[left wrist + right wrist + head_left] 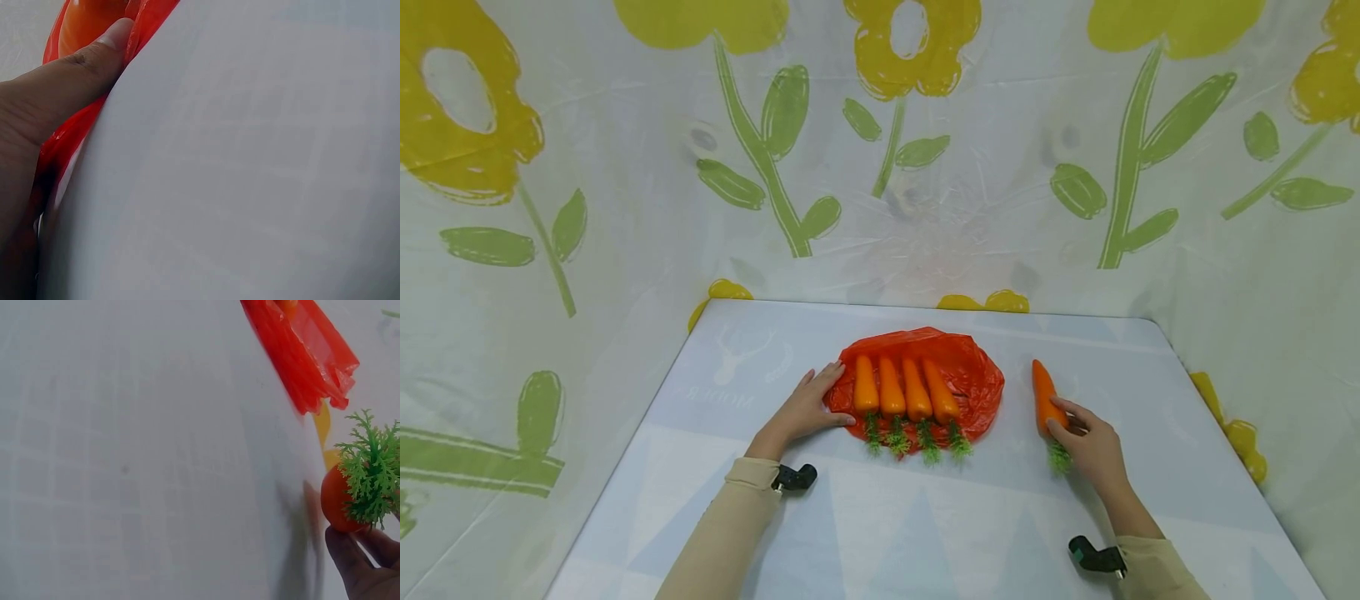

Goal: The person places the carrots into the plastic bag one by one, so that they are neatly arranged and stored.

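Note:
Several orange carrots (891,392) with green leafy tops lie side by side on a crumpled red plastic bag (981,383), tips pointing to the far side. My left hand (808,408) rests on the bag's left edge, thumb and fingers spread apart. The left wrist view shows its straight thumb (81,69) against the red plastic beside a carrot. Right of the bag, my right hand (1093,446) grips a single carrot (1042,392) near its leafy end between thumb and fingers. In the right wrist view, this carrot's green top (372,472) faces the camera.
The bag and carrots are on a pale table (880,533) with light blue triangle patterns. A white sheet (970,208) printed with yellow flowers stands behind the table and on both sides. Black devices (796,477) are strapped at both wrists.

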### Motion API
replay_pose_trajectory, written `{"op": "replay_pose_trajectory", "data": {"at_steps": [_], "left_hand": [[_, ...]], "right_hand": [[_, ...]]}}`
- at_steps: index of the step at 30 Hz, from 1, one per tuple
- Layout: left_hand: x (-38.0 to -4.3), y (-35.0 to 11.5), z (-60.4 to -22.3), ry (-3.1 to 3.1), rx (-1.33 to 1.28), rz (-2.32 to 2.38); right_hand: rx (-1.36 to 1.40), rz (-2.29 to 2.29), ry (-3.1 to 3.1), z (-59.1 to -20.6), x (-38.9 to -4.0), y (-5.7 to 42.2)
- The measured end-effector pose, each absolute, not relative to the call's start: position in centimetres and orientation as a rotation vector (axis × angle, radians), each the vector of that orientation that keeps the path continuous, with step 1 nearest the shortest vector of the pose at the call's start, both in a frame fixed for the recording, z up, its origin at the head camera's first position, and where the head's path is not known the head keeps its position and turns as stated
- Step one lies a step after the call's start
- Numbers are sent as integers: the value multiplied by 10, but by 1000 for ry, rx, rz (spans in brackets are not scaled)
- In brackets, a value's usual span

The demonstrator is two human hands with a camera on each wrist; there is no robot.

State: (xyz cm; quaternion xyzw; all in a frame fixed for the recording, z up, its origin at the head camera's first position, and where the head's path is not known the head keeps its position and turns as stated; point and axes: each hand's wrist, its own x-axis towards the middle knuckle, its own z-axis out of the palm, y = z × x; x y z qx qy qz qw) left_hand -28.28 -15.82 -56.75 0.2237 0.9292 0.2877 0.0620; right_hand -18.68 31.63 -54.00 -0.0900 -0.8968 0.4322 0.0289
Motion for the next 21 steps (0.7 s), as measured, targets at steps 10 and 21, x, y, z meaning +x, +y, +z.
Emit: {"op": "replay_pose_trajectory", "data": {"at_steps": [10,21], "left_hand": [[-282,-158,-568,2810,672,846],[-283,-159,-567,2809,668,839]], "right_hand": [[-224,1336,-2769,-537,-185,312],[-199,1330,-2768,-538,-183,308]]}}
